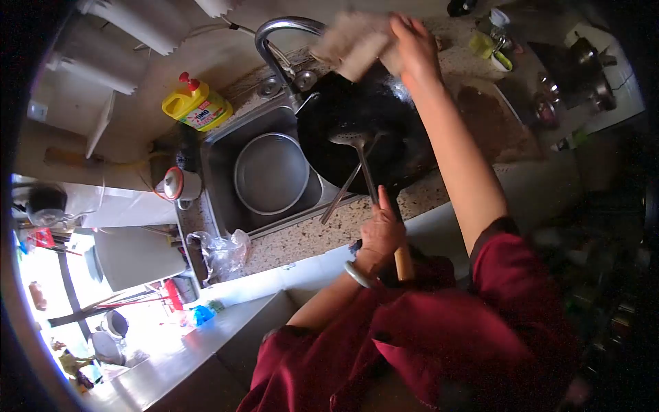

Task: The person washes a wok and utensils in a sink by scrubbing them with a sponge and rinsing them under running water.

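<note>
My left hand (382,233) is closed around the handle of a large black wok (319,130); the handle's wooden end (403,264) sticks out below the fist. A metal skimmer (352,139) lies over the wok with its shaft running up to my left hand; whether the fingers hold it too I cannot tell. Another metal utensil (340,200) crosses under it, its handle end over the counter edge. At the far side of the wok, my right hand (415,51) grips a beige cloth (353,44), blurred by motion, near the faucet (264,41).
A steel sink (218,165) with a round metal pan (271,175) in it is left of the wok. Around it are a yellow detergent bottle (199,106), a lidded mug (180,185) and a crumpled plastic bag (223,254). A brown-stained board (484,123) lies right.
</note>
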A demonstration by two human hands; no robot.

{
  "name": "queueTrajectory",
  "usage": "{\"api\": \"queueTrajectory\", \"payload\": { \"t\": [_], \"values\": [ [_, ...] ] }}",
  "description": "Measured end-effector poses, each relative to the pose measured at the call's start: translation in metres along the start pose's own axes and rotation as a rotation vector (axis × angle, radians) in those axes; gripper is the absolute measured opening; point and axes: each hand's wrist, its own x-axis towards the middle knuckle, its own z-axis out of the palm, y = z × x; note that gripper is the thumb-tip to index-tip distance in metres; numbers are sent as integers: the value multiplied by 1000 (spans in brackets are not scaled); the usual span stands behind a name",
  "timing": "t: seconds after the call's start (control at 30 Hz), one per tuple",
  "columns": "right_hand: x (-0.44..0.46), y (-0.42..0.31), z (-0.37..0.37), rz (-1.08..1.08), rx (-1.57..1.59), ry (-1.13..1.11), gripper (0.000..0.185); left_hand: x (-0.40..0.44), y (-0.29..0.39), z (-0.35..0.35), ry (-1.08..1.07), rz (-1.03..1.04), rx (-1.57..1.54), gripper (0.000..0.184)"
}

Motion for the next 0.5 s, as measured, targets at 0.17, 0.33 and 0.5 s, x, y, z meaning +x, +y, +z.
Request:
{"api": "queueTrajectory", "payload": {
  "t": [0.17,0.33,0.5],
  "values": [
    [-40,45,-77,625,-21,134,18,22,-24,16,219,87,125,67],
    [-67,98,-86,673,-130,77,13,32,-25,19,210,-138,-40,32],
    [-83,147,-71,128,-768,-392,21,33,-29,17,194,-359,-249,33]
  ]
}}
